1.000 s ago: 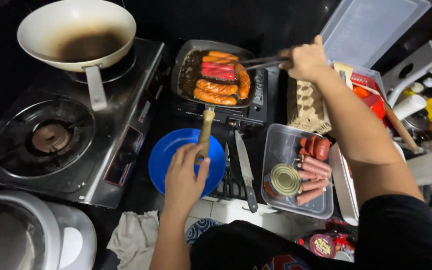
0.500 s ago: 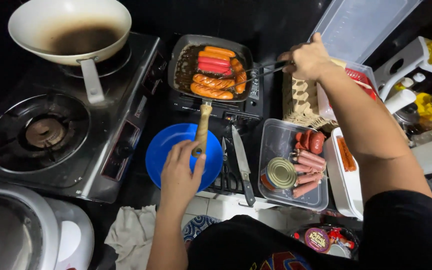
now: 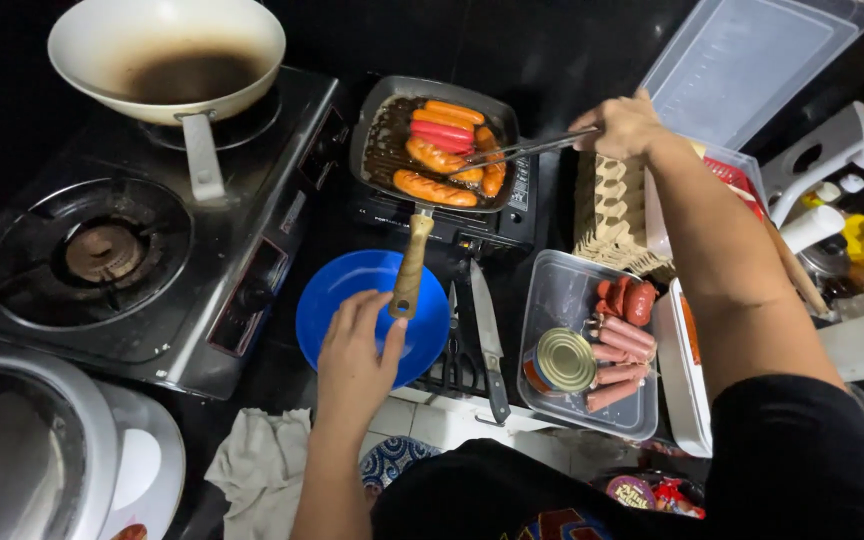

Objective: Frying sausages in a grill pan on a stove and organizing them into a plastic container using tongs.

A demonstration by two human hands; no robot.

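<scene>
A square dark grill pan (image 3: 382, 150) with a wooden handle (image 3: 410, 265) sits on a small black stove and holds several red and orange sausages (image 3: 437, 158). My right hand (image 3: 624, 125) is shut on metal tongs (image 3: 527, 150), and their tips rest among the sausages on the right side of the pan. My left hand (image 3: 355, 358) hovers over a blue plate (image 3: 337, 295) with its fingers spread. Its thumb lies right at the end of the pan handle, not wrapped around it.
A white frying pan (image 3: 167, 60) with dark residue stands on a two-burner gas stove (image 3: 102, 250). A knife (image 3: 487, 340), a clear tub (image 3: 562, 290) with raw sausages and a tin can (image 3: 562, 360), an egg carton (image 3: 612, 215), a rice cooker (image 3: 42, 450) and a cloth (image 3: 262, 470) lie around.
The tongs have shifted slightly among the sausages on the pan's right side. My left hand has stayed at the end of the handle.
</scene>
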